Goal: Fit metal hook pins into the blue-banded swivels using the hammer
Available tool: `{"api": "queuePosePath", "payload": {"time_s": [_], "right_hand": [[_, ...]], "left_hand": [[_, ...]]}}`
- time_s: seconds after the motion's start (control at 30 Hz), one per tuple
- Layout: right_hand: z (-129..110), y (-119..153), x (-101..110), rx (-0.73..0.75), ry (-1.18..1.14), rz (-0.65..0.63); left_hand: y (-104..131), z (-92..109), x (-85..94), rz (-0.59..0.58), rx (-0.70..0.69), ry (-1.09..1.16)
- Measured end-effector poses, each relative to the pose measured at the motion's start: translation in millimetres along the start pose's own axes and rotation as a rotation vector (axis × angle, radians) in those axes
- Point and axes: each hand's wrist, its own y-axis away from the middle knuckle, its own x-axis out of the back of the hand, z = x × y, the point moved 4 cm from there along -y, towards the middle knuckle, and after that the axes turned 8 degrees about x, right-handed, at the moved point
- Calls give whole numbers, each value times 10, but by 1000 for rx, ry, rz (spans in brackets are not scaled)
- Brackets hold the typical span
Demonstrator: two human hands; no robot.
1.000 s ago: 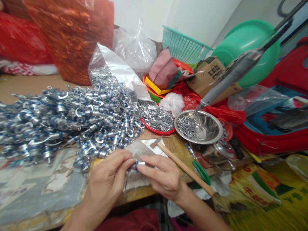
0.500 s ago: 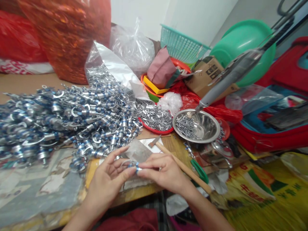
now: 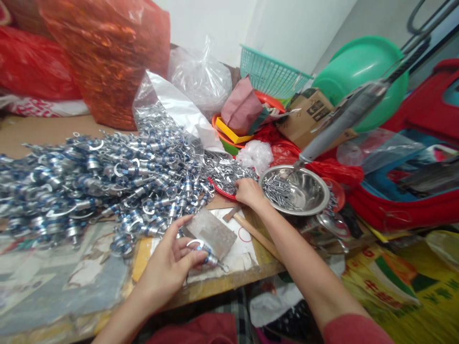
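Observation:
My left hand (image 3: 175,258) pinches a small blue-and-silver metal fitting with a ring at its end (image 3: 211,258), held over the near edge of a flat metal block (image 3: 215,234). My right hand (image 3: 249,191) reaches to the red-rimmed tray of small silver metal pieces (image 3: 225,172). Its fingers are bent down at the pieces, and the fingertips are hidden, so what they grip cannot be made out. A hammer (image 3: 258,234) with a wooden handle lies beside the block, partly under my right forearm. A big heap of similar blue-and-silver fittings (image 3: 89,181) spreads to the left.
A steel bowl (image 3: 311,191) holding thin metal pins stands right of the tray, with a grey-handled tool (image 3: 344,119) slanting above it. Behind are a clear plastic bag (image 3: 201,81), a teal basket (image 3: 272,71) and a green basin (image 3: 366,71). An orange bag (image 3: 111,62) stands back left.
My right hand has left the fitting and moved forward to the tray of silver pieces. My left hand keeps the fitting, whose ringed end now shows.

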Motion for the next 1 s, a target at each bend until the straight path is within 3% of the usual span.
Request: {"api": "queuePosePath", "payload": {"time_s": [0.17,0.27,0.33,0.4,0.47,0.57,0.63,0.8,1.0], "right_hand": [[23,55,121,29,-118,141],[-160,294,240,80,-225,211],[-382,543,298,178,-363,205],[-651,822,339,371,-586,186],[-866,1070,364,529,-639,229],[-1052,1287,334,652,-511,305],[-1107,1346,292,669,-435,289],[-1157,1452,239,624,-241,155],[-1149,1571,204,517,-132,243]], "left_hand": [[-28,-57,49,11,-29,72],[-34,-73,65,29,-45,92],[-43,-80,67,26,-41,103],[-57,-87,70,21,-34,113],[-67,-96,73,15,-32,124],[-67,-103,74,8,-42,136],[-61,-104,73,11,-45,137],[-59,-102,74,28,-52,151],[-62,-111,73,42,-42,159]]}}
